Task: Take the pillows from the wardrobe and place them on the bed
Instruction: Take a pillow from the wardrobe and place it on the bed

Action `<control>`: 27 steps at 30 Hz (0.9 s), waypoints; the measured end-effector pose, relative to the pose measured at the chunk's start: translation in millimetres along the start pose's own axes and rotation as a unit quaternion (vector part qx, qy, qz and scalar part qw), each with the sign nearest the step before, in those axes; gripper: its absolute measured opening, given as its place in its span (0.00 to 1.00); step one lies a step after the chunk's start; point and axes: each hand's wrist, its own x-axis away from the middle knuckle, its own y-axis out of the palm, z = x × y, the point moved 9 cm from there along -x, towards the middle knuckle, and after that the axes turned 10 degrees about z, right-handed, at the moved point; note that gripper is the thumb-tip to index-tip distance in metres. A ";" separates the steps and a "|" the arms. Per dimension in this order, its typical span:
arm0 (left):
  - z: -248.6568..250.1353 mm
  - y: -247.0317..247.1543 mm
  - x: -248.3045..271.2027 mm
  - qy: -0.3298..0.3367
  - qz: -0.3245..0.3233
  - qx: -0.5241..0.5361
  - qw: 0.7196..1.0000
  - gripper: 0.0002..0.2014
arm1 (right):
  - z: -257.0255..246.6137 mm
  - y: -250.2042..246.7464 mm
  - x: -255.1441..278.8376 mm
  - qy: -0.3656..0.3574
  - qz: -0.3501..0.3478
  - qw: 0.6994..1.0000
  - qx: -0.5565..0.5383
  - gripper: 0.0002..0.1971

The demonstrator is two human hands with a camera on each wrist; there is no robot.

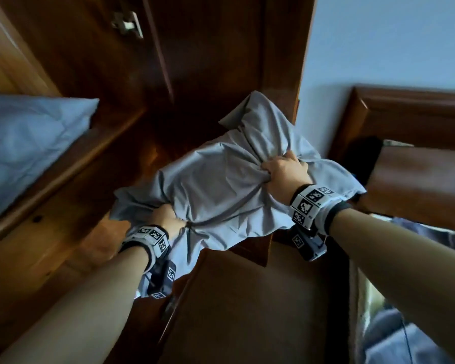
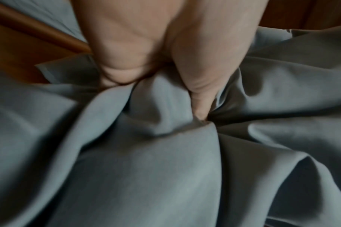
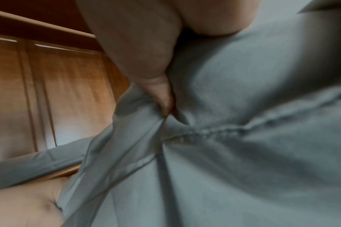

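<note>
Left hand [image 1: 166, 219], nearer, and right hand [image 1: 286, 172], farther, each clench a bunch of the soft grey fabric-cased pillow [image 1: 221, 185], held aloft before the dark wooden wardrobe [image 1: 208, 48]; its long axis runs near-left to far-right. Wrist views show thumbs buried in cloth; only the head view shows a second grey pillow [image 1: 29, 143] shelved left and the wooden headboard [image 1: 410, 114] right.

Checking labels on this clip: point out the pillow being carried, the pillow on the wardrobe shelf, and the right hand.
carried pillow [image 1: 216, 185], head view, creased middle of its grey cover.
shelf pillow [image 1: 24, 143], head view, its flat top face.
right hand [image 1: 286, 174], head view, back of the hand gripping the cover.
</note>
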 end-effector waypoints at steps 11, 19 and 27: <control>228.5 200.9 -2.7 0.204 -0.148 -0.066 0.965 0.17 | 277.4 -26.4 66.1 0.270 0.023 0.962 0.000 0.12; 403.0 360.6 53.3 0.332 -0.252 -0.142 0.898 0.13 | 491.3 -46.5 104.4 0.374 0.016 0.926 0.041 0.15; 574.4 456.5 48.9 0.403 -0.241 -0.132 0.873 0.17 | 650.5 -53.2 162.3 0.499 0.057 0.865 -0.002 0.14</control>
